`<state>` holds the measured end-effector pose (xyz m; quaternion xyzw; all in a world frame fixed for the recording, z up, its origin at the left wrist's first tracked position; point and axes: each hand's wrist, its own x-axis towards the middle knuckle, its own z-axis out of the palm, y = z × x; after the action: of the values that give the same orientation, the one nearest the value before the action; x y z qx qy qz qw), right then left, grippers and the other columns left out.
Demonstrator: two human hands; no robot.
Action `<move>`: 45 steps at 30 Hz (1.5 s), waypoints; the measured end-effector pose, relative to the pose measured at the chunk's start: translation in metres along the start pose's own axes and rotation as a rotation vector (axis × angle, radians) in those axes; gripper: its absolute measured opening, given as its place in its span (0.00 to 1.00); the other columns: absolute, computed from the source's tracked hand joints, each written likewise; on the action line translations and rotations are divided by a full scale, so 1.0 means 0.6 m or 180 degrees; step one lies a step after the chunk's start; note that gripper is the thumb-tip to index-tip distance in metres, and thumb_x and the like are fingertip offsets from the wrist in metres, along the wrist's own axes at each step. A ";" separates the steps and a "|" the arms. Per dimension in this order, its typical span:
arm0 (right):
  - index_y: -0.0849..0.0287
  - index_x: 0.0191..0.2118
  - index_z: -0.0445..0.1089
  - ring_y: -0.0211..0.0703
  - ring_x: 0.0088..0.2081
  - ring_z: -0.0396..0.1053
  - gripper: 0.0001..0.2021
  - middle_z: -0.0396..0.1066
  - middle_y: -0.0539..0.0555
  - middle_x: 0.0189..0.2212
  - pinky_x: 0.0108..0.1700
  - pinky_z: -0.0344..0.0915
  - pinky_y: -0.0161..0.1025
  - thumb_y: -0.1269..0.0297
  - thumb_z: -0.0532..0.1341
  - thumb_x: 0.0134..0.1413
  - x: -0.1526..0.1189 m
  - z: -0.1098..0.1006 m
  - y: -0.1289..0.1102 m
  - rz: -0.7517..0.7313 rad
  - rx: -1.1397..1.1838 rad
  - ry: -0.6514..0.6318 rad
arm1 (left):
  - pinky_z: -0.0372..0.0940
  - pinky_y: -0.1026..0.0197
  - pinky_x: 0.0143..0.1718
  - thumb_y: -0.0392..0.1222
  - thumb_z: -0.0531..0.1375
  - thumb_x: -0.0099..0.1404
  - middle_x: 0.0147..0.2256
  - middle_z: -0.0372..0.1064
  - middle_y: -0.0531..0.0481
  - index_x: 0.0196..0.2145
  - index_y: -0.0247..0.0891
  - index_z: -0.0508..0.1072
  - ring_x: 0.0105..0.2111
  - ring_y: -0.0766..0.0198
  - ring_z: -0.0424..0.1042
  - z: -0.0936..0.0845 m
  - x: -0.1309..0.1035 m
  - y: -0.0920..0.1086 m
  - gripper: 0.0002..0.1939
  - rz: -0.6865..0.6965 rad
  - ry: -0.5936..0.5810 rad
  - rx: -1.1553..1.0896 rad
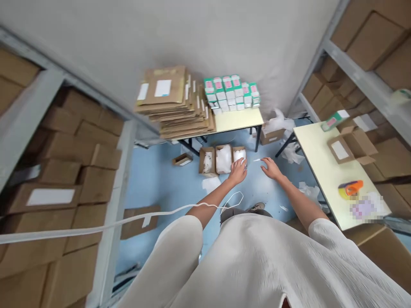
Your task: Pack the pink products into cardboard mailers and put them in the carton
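Observation:
My left hand [238, 171] reaches forward with its fingers spread and slightly bent, over the near edge of a small open carton [239, 149] that has white material inside. Whether it touches the carton I cannot tell. Two more open cartons stand in line to its left: a middle one with a white lining [223, 159], and a left one [202, 161] with crumpled white stuff. My right hand [272, 168] is held out over the blue floor, fingers apart and nothing visible in them. Just beyond its fingertips shows a thin white scrap [257, 160].
Flattened cardboard [175, 96] and green-white boxes [228, 90] are stacked on the back table [239, 120]. The right table [316, 147] holds an open carton [348, 147] and an orange-yellow tape dispenser [350, 188]. Carton-filled shelves flank both sides. A white cord [135, 219] crosses from the left.

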<state>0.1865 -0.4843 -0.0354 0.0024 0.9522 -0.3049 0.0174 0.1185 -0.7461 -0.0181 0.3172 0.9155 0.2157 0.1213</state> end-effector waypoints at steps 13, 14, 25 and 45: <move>0.57 0.63 0.72 0.56 0.61 0.71 0.21 0.73 0.63 0.60 0.66 0.67 0.53 0.64 0.59 0.66 0.066 0.271 -0.287 -0.0386 0.0148 -0.0501 | 0.58 0.39 0.70 0.37 0.56 0.72 0.73 0.57 0.36 0.72 0.40 0.63 0.71 0.42 0.59 -0.081 -0.268 -0.315 0.32 -0.0675 0.0145 -0.0177; 0.58 0.62 0.73 0.56 0.61 0.71 0.21 0.73 0.63 0.60 0.66 0.67 0.54 0.64 0.60 0.66 0.064 0.289 -0.305 -0.0348 0.0158 -0.0497 | 0.59 0.40 0.69 0.36 0.56 0.72 0.73 0.57 0.36 0.72 0.39 0.63 0.71 0.43 0.60 -0.087 -0.283 -0.336 0.32 -0.0663 0.0117 -0.0207; 0.57 0.62 0.73 0.53 0.50 0.77 0.21 0.75 0.63 0.57 0.59 0.73 0.52 0.64 0.60 0.65 0.099 0.389 -0.420 -0.0028 0.0219 -0.0642 | 0.62 0.41 0.69 0.36 0.56 0.72 0.71 0.61 0.36 0.70 0.38 0.66 0.69 0.43 0.64 -0.133 -0.350 -0.493 0.30 -0.0686 -0.0096 -0.0335; 0.56 0.59 0.75 0.52 0.49 0.81 0.18 0.74 0.64 0.58 0.55 0.78 0.50 0.65 0.62 0.66 0.410 0.613 -0.409 0.0169 0.0347 -0.1244 | 0.63 0.40 0.70 0.35 0.58 0.72 0.69 0.64 0.37 0.72 0.42 0.64 0.70 0.46 0.63 -0.038 -0.222 -0.725 0.32 -0.1210 0.0154 -0.0755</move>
<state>-0.0513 -0.8989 -0.2008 -0.0308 0.9124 -0.3500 0.2097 -0.0173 -1.1447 -0.1921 0.1171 0.9297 0.3026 0.1742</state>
